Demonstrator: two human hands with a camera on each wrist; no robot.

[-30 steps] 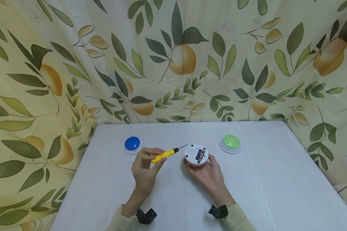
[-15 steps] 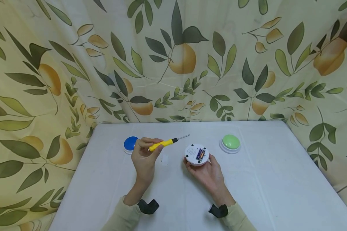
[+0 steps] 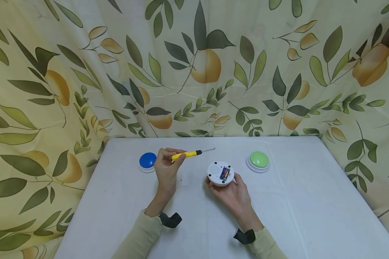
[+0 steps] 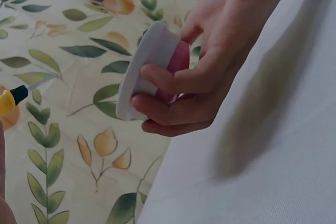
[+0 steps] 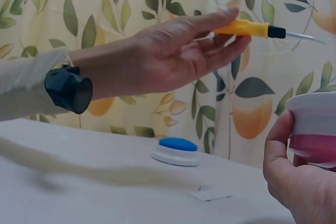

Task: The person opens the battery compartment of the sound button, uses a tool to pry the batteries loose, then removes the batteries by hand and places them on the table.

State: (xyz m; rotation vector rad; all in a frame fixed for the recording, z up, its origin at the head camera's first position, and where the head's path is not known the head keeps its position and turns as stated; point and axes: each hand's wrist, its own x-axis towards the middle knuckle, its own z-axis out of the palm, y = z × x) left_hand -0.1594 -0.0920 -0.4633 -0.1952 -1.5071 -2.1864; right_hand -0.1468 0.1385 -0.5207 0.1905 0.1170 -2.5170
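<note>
My left hand (image 3: 166,171) pinches a yellow screwdriver (image 3: 185,155) by its handle, the metal shaft pointing right and slightly up. In my right hand (image 3: 235,196) I grip a round push button (image 3: 220,173), white with a pink dome, turned so its underside faces up. Two batteries (image 3: 225,173) show in the uncovered compartment of that underside. The pink dome (image 4: 179,66) faces the palm in the left wrist view. The screwdriver tip stays apart from the button, above and left of it. A small white cover (image 5: 210,195) lies on the table below my left hand.
On the white table (image 3: 295,216), a blue button (image 3: 147,160) stands behind my left hand, partly overlapped by it in the head view. A green button (image 3: 259,159) stands at the back right. A fruit-patterned curtain (image 3: 210,108) hangs behind the table.
My left hand has lifted the screwdriver up and away from the button's underside, bringing the small white cover into sight. My right hand and the button have stayed in place.
</note>
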